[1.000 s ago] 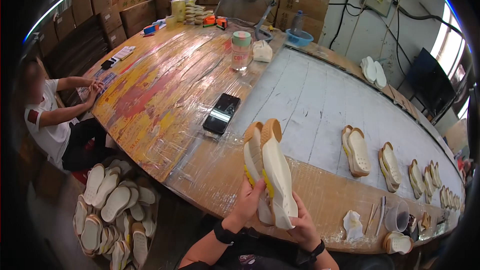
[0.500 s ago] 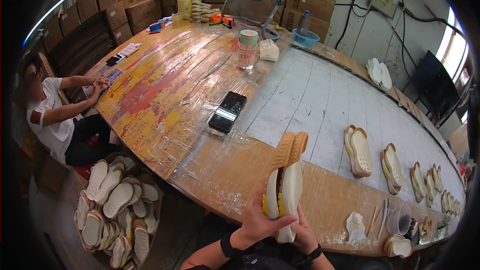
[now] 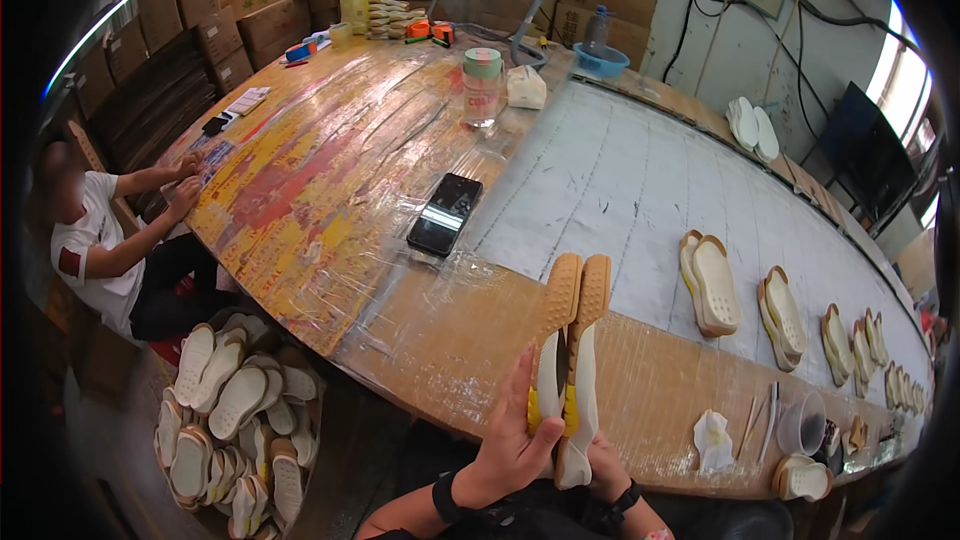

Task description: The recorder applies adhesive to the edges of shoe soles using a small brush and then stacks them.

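A pair of shoe soles (image 3: 588, 385), cream with tan treaded ends and yellow patches, stands upright in front of me, edges turned toward me. My left hand (image 3: 512, 445) is closed on the left sole, with the thumb across its lower side. Around the heel end of the right sole my right hand (image 3: 607, 467) is closed, its fingers partly hidden behind it. The tan ends point away over the table edge, and a narrow dark gap shows between the two soles.
More soles (image 3: 712, 285) stand in a row on the grey board (image 3: 590, 190). A black phone (image 3: 445, 215), a lidded jar (image 3: 481, 90) and a plastic cup (image 3: 801, 425) are on the table. Many soles fill a box (image 3: 240, 390) at lower left. Another person (image 3: 100, 230) sits at left.
The two soles have turned more upright and edge-on, and both treads now show side by side. The view has shifted slightly. At left, the other person's hands have moved a little apart.
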### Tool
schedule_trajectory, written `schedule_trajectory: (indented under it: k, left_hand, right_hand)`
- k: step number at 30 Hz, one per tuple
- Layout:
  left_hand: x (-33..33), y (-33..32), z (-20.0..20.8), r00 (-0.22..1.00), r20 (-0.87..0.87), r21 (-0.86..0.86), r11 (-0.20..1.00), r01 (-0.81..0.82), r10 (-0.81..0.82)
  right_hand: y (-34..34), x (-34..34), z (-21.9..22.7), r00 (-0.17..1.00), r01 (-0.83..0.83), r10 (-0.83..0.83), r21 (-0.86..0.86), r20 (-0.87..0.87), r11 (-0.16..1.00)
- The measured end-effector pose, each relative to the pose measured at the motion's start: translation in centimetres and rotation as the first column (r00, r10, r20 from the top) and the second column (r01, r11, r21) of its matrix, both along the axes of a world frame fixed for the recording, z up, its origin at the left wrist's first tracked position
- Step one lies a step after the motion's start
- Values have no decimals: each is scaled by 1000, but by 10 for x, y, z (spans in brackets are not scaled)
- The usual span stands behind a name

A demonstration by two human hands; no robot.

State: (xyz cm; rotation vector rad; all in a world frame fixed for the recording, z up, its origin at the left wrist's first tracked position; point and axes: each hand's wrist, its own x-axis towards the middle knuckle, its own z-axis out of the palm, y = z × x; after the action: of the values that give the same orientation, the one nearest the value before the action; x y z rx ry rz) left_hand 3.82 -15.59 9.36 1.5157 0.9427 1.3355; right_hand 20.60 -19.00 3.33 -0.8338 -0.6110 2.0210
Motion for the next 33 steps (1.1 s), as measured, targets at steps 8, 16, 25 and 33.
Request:
schedule_trajectory:
  k: [8, 16, 25, 33]
  left_hand:
    - [14, 15, 3, 865, 491, -173, 985, -17, 101]
    - [0, 25, 6, 596, 794, -497, 698, 516, 124]
    - [-5, 28, -38, 619, 768, -507, 748, 428, 166]
    - [-54, 45, -59, 926, 259, -354, 919, -172, 273]
  right_hand:
    - [25, -3, 44, 781, 77, -477, 695, 403, 715]
    - [27, -38, 70, 446, -276, -768, 887, 459, 370]
    - [18, -45, 60, 391, -187, -841, 927, 373, 324]
    - [133, 117, 39, 26, 253, -871, 840, 491, 481]
